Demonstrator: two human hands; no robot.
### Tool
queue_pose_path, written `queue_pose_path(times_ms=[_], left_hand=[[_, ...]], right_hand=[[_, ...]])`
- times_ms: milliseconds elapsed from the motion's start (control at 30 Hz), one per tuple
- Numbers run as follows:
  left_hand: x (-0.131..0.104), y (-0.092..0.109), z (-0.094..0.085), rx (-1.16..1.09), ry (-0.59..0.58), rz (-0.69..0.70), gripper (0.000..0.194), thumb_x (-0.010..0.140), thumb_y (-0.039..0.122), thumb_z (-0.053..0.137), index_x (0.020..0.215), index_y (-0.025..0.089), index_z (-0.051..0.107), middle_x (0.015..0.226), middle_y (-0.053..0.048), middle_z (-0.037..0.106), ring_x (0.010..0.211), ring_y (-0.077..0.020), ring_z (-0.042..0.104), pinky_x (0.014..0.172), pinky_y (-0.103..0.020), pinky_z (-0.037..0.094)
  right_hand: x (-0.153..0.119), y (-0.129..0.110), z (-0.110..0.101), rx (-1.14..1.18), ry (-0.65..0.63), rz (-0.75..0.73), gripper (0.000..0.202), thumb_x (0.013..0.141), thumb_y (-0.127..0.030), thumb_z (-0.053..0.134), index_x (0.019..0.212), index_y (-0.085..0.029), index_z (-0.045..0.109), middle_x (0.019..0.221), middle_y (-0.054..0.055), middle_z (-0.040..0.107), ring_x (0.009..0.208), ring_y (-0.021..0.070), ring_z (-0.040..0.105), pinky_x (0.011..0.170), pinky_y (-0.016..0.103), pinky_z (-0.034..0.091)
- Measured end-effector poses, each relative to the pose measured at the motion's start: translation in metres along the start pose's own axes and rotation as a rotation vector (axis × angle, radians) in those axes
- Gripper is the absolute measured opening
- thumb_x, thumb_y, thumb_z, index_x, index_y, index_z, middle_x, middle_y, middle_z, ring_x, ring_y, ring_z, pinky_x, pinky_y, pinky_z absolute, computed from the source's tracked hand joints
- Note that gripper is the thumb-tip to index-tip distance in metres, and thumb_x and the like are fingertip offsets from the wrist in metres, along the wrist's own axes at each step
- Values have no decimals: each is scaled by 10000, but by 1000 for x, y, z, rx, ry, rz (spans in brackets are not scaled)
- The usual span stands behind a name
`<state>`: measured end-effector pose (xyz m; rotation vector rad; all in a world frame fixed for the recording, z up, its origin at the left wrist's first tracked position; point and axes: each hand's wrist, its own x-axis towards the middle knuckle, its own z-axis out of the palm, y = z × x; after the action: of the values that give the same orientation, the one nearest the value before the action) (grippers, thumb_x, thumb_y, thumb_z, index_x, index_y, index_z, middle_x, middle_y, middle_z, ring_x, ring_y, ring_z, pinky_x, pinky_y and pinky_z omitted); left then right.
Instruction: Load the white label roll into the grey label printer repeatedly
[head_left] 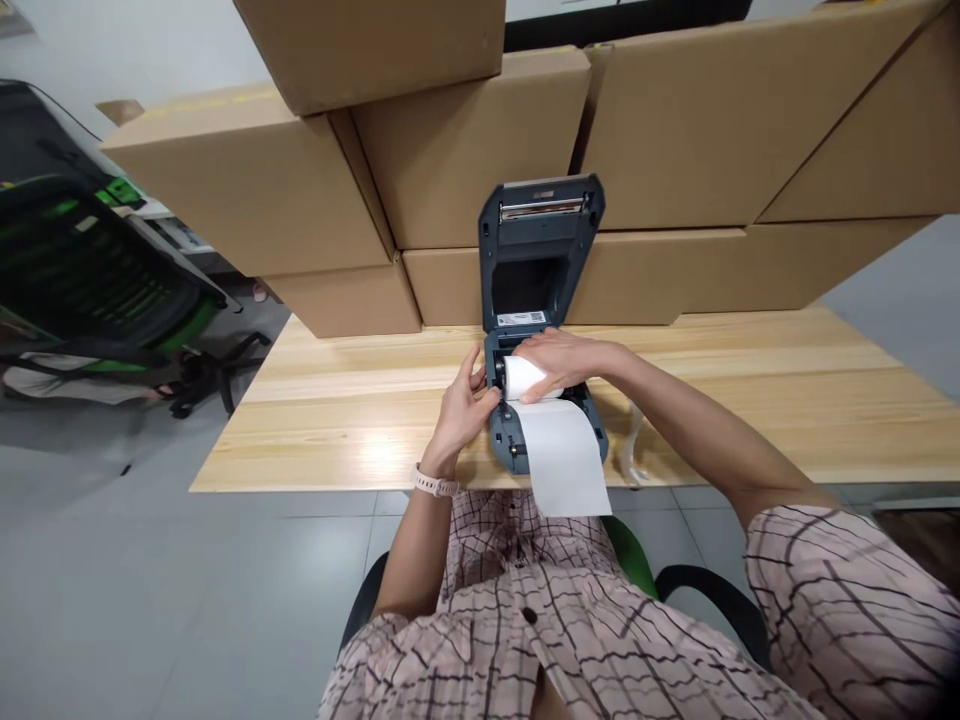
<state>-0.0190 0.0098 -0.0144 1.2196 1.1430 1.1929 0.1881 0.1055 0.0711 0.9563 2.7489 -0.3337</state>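
A dark grey label printer [504, 440] lies on the wooden table with its lid [531, 250] raised. Inside its bay sits a white paper roll [523, 376], and a wide paper strip [566, 460] hangs from it over the printer's front and past the table edge. My right hand [555, 362] is closed over the top and right side of the roll. Against the printer's left side rests my left hand [466, 408], its fingers apart, thumb on the rim by the roll's left end.
Stacked cardboard boxes [472, 160] stand along the back of the wooden table [337, 420]. A thin white strip [634, 445] lies right of the printer. An office chair [90, 270] stands on the floor at the left.
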Motion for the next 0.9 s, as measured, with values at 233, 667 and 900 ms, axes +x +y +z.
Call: queue_pose_path(times_ms=[233,667,900], left_hand=[[2,-5,1,-10,25,1,940,857,208,733,1718,228,356,1516,-194,699,1310,-289,723,1136,-519,560],[-6,4,6,-36,37,10,880,892,269,742,1694,209,383,1565,-217,655,1386,-275,683,1159,-468,551],[-8,2,9,-22,59,8,842,900,300,746,1668,192,420,1579,-215,644,1416,-298,660,1185,-493,530]], right_hand=[[-18,-5,8,18,141,-14,697,933,-654,711,1388,-127,690,1330,223,726,1184,400,649,1045,510,460],[-99,-110,113,-22,552,68,850,1008,-744,538,1595,-129,536,1729,295,408,1644,425,377,1280,646,441],[-100,-112,115,-70,650,52,754,1030,-690,538,1546,-140,561,1667,292,502,1582,445,470,1182,643,531]])
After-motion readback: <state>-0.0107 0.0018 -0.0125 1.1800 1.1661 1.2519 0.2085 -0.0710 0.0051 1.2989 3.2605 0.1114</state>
